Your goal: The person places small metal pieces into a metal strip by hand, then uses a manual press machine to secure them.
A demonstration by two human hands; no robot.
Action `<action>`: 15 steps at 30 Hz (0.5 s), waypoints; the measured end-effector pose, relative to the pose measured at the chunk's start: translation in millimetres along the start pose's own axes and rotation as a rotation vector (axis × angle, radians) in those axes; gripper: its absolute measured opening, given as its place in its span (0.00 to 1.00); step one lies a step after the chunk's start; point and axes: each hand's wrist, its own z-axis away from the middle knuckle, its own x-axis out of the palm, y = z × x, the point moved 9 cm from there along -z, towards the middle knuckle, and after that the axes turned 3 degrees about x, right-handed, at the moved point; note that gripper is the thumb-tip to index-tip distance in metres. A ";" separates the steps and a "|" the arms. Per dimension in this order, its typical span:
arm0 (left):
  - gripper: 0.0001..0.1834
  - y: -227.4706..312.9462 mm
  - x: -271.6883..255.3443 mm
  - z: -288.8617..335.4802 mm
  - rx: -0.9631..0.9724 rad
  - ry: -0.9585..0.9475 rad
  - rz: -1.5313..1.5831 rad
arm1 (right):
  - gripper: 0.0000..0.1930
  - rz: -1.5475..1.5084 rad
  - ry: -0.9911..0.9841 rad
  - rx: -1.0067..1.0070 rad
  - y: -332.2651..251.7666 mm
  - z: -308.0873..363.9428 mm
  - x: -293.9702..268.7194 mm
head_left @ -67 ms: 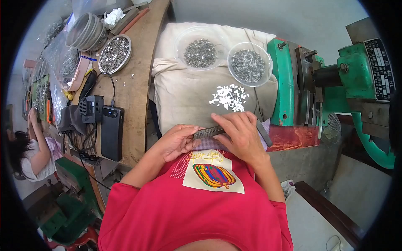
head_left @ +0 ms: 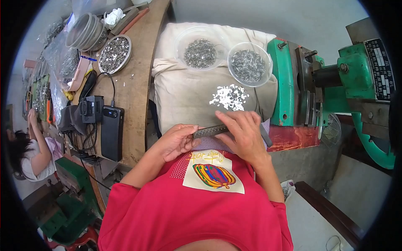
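My left hand (head_left: 179, 142) grips one end of a dark, narrow metal bar (head_left: 207, 131) with a row of small notches or marks along it, pinched between thumb and fingers. Over the bar's other end is my right hand (head_left: 243, 133), its thumb and forefinger apart; whether it touches the bar is hidden. Just beyond my hands, a loose heap of small white flat pieces (head_left: 229, 98) lies on the beige cloth (head_left: 180, 90). Two clear round tubs, one with small metal parts (head_left: 200, 53) and one with longer metal pins (head_left: 248, 66), stand behind the heap.
A green machine (head_left: 282, 83) rises on the right, beside the cloth. At left, a wooden bench (head_left: 136, 83) holds a black power bank (head_left: 112, 136), cables and a bowl of metal bits (head_left: 114, 54). A dark flat strip (head_left: 265, 136) shows beside my right hand. Another person (head_left: 35, 152) sits far left.
My right hand has shifted slightly to the right along the bar, and its forefinger and thumb are a little farther apart. My left hand and the bar stay nearly still.
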 end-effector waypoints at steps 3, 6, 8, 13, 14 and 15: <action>0.21 8.0 3.9 2.3 0.026 -0.034 -0.049 | 0.36 0.024 0.110 0.031 4.3 3.9 -17.2; 0.22 11.4 5.9 3.5 0.029 -0.123 -0.023 | 0.32 0.020 0.218 0.074 18.6 20.3 -27.2; 0.22 12.1 2.2 3.1 0.034 -0.053 -0.035 | 0.26 0.022 0.353 0.116 25.9 33.8 -38.9; 0.22 18.3 -3.4 2.3 0.058 0.020 -0.045 | 0.20 0.075 0.496 0.210 49.6 76.4 -37.1; 0.22 22.2 0.5 4.5 0.062 0.017 -0.055 | 0.19 0.087 0.509 0.240 54.8 83.1 -34.8; 0.22 24.7 2.9 5.4 0.067 0.013 -0.065 | 0.18 0.099 0.522 0.269 59.5 88.6 -32.3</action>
